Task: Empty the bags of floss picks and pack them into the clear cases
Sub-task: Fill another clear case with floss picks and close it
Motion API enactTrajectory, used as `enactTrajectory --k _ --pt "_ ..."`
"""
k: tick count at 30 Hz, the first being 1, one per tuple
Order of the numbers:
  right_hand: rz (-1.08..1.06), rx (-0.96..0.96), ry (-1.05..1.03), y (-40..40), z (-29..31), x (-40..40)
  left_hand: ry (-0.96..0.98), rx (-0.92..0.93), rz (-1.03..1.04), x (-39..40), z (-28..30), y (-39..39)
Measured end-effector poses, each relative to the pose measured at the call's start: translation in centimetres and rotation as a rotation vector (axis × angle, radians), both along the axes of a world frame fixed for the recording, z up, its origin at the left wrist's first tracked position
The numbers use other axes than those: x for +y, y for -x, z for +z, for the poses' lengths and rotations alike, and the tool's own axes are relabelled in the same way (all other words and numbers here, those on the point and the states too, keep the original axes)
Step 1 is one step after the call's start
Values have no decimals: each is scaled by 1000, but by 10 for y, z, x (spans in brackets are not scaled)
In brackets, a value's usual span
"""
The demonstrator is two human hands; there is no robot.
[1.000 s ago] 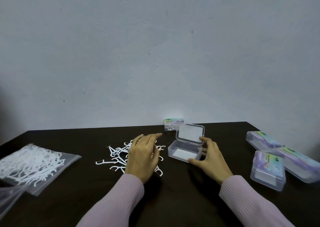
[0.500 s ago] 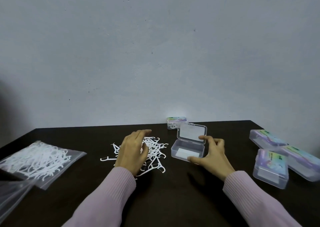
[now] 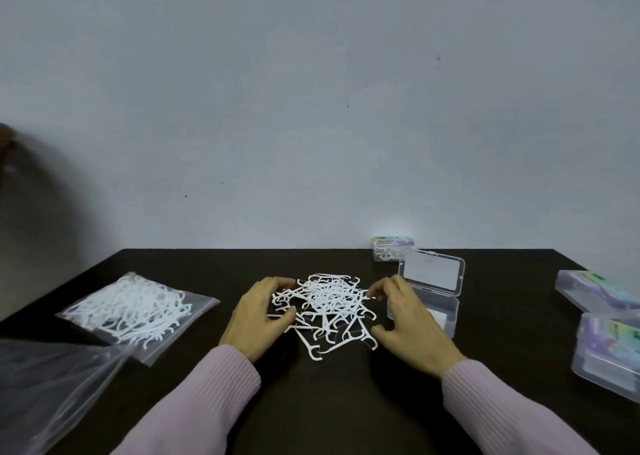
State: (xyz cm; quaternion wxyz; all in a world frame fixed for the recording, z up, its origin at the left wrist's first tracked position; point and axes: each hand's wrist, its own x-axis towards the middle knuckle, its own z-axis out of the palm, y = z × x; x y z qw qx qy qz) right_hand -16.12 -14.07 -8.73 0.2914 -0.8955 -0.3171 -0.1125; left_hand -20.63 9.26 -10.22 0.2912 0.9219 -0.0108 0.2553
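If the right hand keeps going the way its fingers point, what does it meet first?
The right hand points leftward and away, at the loose floss picks; its fingertips already seem to reach the pile's edge, though depth is unclear.

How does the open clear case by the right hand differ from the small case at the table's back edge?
The open case has its lid raised; the back case is closed. The open case holds no picks that I can see; the back case shows white picks inside. The open case stands nearer, behind the right hand. Both are clear plastic.
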Motion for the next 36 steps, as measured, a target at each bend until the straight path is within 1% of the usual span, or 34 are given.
enactTrajectory --k 3,5,7,10,13,17,20,26,30,36 --pt "33 -29 80 -12 2 19 -70 105 -42 3 2 -6" --pt "91 19 162 -24 5 31 -138 212 -85 9 4 -9" --pt "146 104 260 -37 10 41 -128 290 -130 15 8 -11" --pt "163 158 419 -55 14 53 -168 362 -155 21 10 -16" --pt "156 161 440 -63 16 58 -201 403 -160 23 10 -21" --pt "153 -46 454 -62 16 56 -194 337 -138 24 11 -23" --pt "144 -143 458 -61 17 53 -206 279 -127 21 13 -20" --pt "132 -260 418 -56 19 46 -284 143 -45 13 13 -15" --pt "114 -341 418 -50 20 43 -319 93 -19 8 12 -14" --pt "84 -316 358 -47 17 44 -350 66 -33 5 11 -14"
